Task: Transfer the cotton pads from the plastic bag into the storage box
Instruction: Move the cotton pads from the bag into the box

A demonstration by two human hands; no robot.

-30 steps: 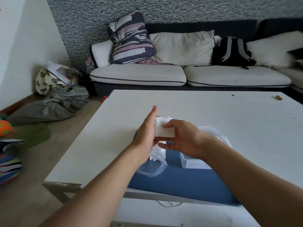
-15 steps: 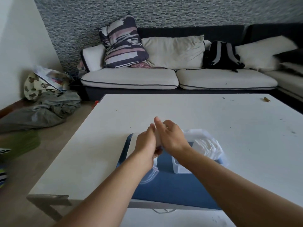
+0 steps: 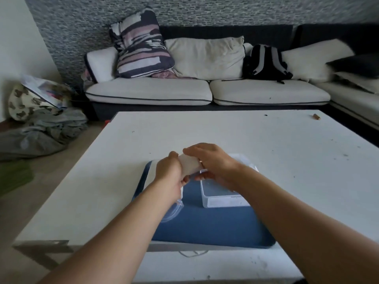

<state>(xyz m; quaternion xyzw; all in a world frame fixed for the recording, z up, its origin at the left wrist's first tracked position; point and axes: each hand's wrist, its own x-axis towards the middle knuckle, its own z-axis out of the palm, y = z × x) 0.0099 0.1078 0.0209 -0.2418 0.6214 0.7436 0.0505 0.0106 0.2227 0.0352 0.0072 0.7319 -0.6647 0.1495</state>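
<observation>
Left hand [image 3: 168, 173] and right hand [image 3: 213, 160] both curl around a stack of cotton pads [image 3: 189, 165], held above the blue mat [image 3: 205, 222], just left of the storage box [image 3: 223, 198]. Risk: loose grip, stack fans apart, pads miss the box. Pads look white, soft, blurred.

- Table [image 3: 256, 144]: matt white top, smooth, lightly speckled; near edge shows a grey metal-looking band.
- Mat [image 3: 205, 226]: blue, matt, smooth.
- Storage box [image 3: 221, 199]: clear, frosted plastic, slight sheen.
- Plastic bag [image 3: 172, 212]: thin transparent film, glossy.
- Cotton pads [image 3: 189, 165]: white, soft, matt.
- Sofa [image 3: 205, 91]: off-white cloth cushions.
- Wall [image 3: 205, 11]: rough, textured grey.
</observation>
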